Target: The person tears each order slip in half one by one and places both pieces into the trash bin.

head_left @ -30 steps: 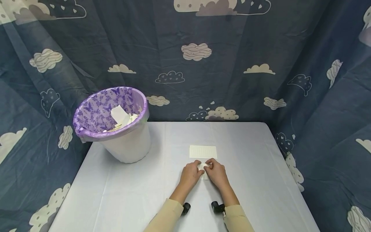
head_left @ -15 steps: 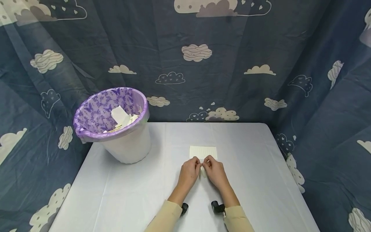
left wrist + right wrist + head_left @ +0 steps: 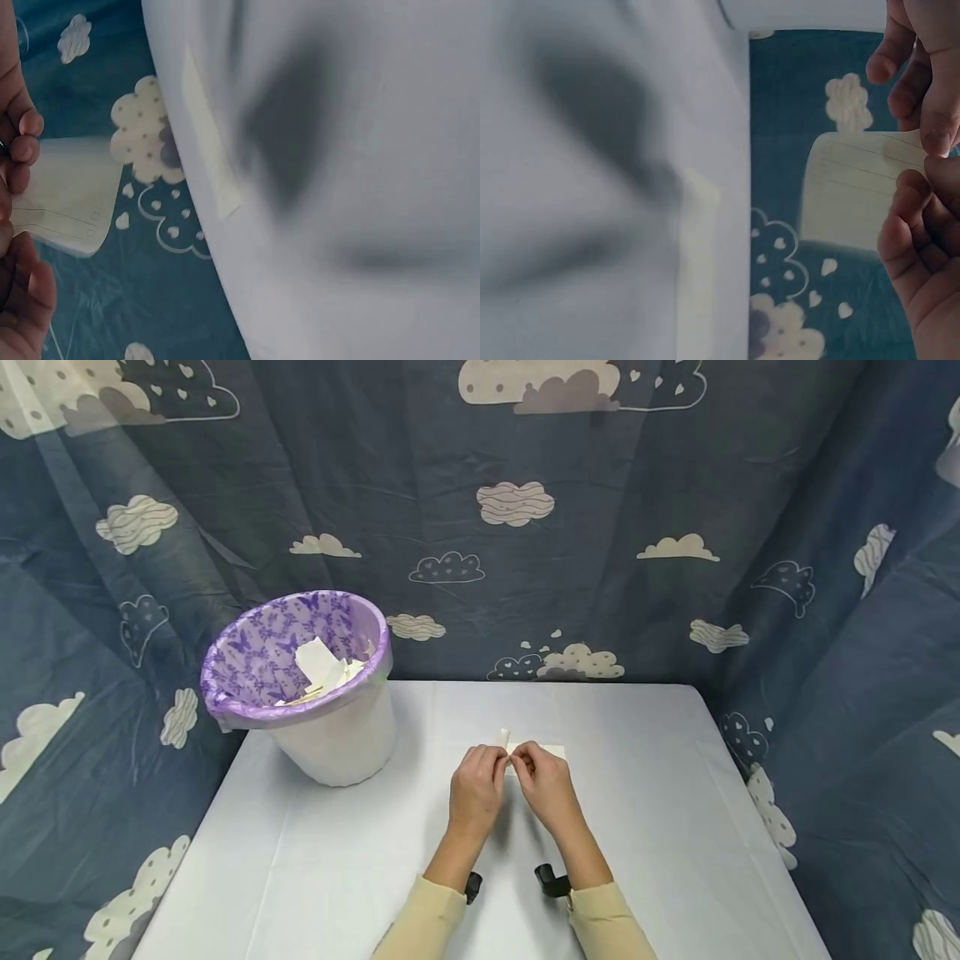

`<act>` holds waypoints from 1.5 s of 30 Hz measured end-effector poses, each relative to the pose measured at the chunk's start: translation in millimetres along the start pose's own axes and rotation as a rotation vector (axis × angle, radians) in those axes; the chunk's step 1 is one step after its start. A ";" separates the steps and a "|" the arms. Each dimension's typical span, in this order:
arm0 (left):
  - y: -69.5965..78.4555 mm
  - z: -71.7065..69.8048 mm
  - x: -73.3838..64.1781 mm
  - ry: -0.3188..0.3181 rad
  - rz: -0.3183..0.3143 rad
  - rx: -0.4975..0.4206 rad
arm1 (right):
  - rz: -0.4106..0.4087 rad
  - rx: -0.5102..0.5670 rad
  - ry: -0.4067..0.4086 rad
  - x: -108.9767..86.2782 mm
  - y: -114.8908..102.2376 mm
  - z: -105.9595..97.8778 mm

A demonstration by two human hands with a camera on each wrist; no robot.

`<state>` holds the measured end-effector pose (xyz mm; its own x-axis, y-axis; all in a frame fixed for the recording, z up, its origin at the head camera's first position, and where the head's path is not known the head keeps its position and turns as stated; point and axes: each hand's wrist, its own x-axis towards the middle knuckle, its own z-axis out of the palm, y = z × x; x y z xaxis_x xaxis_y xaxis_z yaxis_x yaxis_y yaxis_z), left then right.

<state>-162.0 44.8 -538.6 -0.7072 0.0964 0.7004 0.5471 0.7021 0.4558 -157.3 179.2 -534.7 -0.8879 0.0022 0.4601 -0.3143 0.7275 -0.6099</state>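
Note:
Both hands pinch one small cream lined sheet of paper (image 3: pixel 505 737) at its near end, their fingertips meeting. The left hand (image 3: pixel 476 787) and the right hand (image 3: pixel 546 785) are raised over the middle of the table. In the right wrist view the lined sheet (image 3: pixel 847 191) sticks out past the fingers with rounded corners. The left wrist view also shows the lined sheet (image 3: pixel 71 199) beyond both hands. A second cream sheet (image 3: pixel 555 749) lies flat on the table just behind the hands, partly hidden by them.
A white bin (image 3: pixel 341 747) with a purple butterfly-print liner (image 3: pixel 262 643) stands at the back left. Loose paper pieces (image 3: pixel 321 667) lie inside it. The white table (image 3: pixel 660 827) ends at a dark blue cloud-print curtain (image 3: pixel 420 527) behind and at the sides.
The hands have lifted the small sheet off the table and moved forward and slightly left with it. They now overlap the flat sheet. The head view has tilted slightly.

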 end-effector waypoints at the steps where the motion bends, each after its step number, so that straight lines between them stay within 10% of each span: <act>1: -0.7 -2.4 1.4 0.017 0.002 0.003 | -0.003 0.011 -0.001 1.8 -2.9 0.3; 21: -5.9 -33.7 21.1 0.207 -0.099 -0.152 | -0.131 0.115 0.158 21.0 -43.1 16.3; 33: 4.1 -49.3 28.7 0.198 -0.178 -0.263 | -0.187 0.177 0.241 22.9 -56.7 10.5; 45: 11.5 -54.5 31.4 0.195 -0.245 -0.324 | -0.078 0.352 0.217 22.5 -63.2 5.3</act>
<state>-153.5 17.5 -481.5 -0.7526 -0.2021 0.6267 0.5081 0.4272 0.7479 -159.3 129.7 -489.2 -0.7771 0.1279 0.6162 -0.5072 0.4525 -0.7335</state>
